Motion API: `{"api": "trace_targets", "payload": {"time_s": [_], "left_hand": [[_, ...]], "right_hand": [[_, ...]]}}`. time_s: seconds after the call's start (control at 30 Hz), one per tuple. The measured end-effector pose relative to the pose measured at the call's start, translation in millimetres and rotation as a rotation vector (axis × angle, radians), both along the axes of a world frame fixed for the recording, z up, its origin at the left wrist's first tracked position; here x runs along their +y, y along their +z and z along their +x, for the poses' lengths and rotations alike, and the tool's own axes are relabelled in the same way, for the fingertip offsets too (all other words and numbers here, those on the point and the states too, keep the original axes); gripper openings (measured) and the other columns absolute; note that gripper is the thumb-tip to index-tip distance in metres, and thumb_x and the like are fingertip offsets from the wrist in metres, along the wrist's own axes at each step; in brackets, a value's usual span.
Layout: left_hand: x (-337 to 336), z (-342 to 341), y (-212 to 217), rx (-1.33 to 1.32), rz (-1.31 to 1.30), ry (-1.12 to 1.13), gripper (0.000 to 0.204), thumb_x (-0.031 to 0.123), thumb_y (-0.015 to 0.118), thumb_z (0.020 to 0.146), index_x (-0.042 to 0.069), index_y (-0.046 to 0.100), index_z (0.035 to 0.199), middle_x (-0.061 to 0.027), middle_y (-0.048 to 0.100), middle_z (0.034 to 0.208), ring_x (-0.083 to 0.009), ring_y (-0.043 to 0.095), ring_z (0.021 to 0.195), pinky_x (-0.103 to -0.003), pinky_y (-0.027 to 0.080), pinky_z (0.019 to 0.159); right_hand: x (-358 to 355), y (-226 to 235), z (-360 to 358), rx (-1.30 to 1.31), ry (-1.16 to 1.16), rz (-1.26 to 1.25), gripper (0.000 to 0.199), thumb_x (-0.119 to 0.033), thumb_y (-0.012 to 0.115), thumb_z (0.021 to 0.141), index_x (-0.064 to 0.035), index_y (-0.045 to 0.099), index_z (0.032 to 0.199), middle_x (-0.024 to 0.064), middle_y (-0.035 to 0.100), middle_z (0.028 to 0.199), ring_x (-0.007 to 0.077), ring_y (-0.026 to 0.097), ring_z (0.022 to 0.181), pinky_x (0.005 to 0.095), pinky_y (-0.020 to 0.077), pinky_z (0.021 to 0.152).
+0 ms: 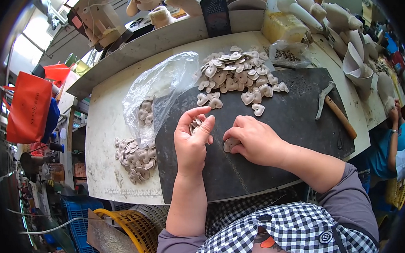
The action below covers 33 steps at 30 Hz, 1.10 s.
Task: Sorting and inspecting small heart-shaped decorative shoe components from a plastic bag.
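Observation:
My left hand (193,138) is raised over the black mat (223,177), fingers curled round several small heart-shaped pieces (195,125). To its right, my right hand (253,140) pinches a pale grey-beige heart piece (231,144) between thumb and fingers, low over the mat. Beyond both hands lies a large pile of padded heart pieces (238,70), with a few loose ones at its near edge. A smaller pile of hearts (136,161) sits left of the mat, beside a clear plastic bag (160,83) with more hearts under or in it.
A hammer (340,116) with a wooden handle lies on the mat's right. Behind it are a bag of small metal bits (289,55) and a yellowish block (284,25). A dark phone (216,16) leans against the back ledge. Another person's arm (392,136) shows at far right.

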<state>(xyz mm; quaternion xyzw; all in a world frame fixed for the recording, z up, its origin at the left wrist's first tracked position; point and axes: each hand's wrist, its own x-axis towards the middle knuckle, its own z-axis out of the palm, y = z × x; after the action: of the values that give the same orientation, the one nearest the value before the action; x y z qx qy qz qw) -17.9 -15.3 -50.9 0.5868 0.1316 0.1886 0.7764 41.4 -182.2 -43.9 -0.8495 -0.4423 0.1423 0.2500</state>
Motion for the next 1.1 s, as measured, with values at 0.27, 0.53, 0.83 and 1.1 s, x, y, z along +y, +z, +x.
{"api": "trace_targets", "payload": {"time_s": [0.27,0.53,0.83,1.1], "left_hand": [[-20,-1,-7,0.099,0.305,-0.451,0.035,0.018,0.081,0.075,0.006,0.063,0.102,0.0044,0.057,0.080,-0.0033,0.051,0.072,-0.019,0.041,0.062],[-13,3,-10,0.037,-0.080,-0.162,0.017,0.007,0.067,0.084,0.011,0.051,0.079,-0.0097,0.063,0.102,-0.0119,0.063,0.075,-0.019,0.043,0.051],[-9,0,-7,0.020,-0.174,-0.254,0.025,0.003,0.062,0.083,0.009,0.058,0.107,-0.0052,0.061,0.092,-0.0144,0.062,0.080,-0.020,0.043,0.052],[-17,3,-16,0.093,-0.121,-0.316,0.034,0.010,0.070,0.082,0.007,0.058,0.114,-0.0016,0.060,0.093,-0.0117,0.062,0.081,-0.021,0.043,0.055]], "right_hand": [[-26,-13,5,0.300,-0.284,0.583,0.031,-0.006,0.077,0.075,-0.0031,0.055,0.096,0.0076,0.063,0.081,0.0177,0.064,0.070,0.0274,0.0524,0.065],[-26,-2,57,0.011,-0.219,0.447,0.042,-0.012,0.078,0.071,-0.0050,0.056,0.106,0.0101,0.057,0.098,0.0206,0.062,0.080,0.0317,0.0518,0.072],[-30,-15,69,-0.396,-0.188,0.244,0.019,-0.008,0.071,0.073,-0.0026,0.066,0.091,0.0086,0.062,0.094,0.0275,0.059,0.089,0.0351,0.0493,0.079],[-45,-18,66,0.666,-0.355,0.846,0.013,-0.002,0.068,0.084,0.0019,0.063,0.095,0.0066,0.068,0.093,0.0126,0.065,0.085,0.0260,0.0530,0.073]]}}
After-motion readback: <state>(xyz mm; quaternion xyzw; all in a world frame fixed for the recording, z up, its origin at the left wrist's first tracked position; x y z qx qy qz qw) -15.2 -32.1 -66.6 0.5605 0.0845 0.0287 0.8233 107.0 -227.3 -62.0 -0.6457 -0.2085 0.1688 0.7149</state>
